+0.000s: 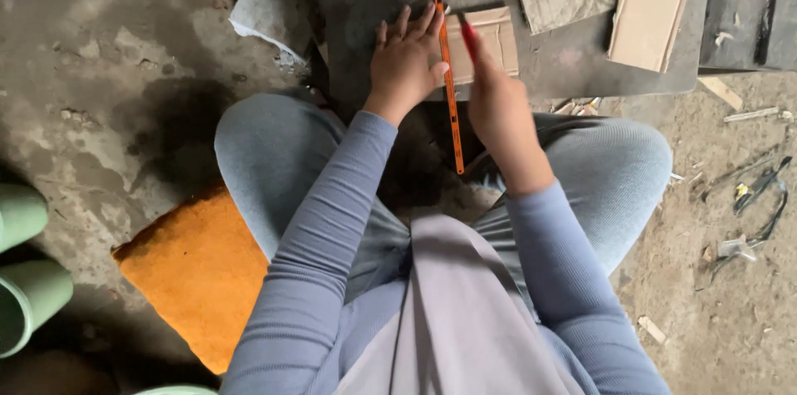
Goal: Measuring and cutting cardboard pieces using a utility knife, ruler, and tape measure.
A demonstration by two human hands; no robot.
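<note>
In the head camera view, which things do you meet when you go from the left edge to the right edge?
Green pipes → orange cushion → left hand → orange ruler → right hand with a red pen → long cardboard strip → scraps on the ground.

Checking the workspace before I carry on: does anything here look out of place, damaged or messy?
Mostly clutter. Scraps and strap offcuts lie strewn over the dirt floor at the right, and a torn board piece sits askew by the dark mat. The left hand presses the orange ruler flat on the small cardboard piece; nothing there looks amiss.
</note>
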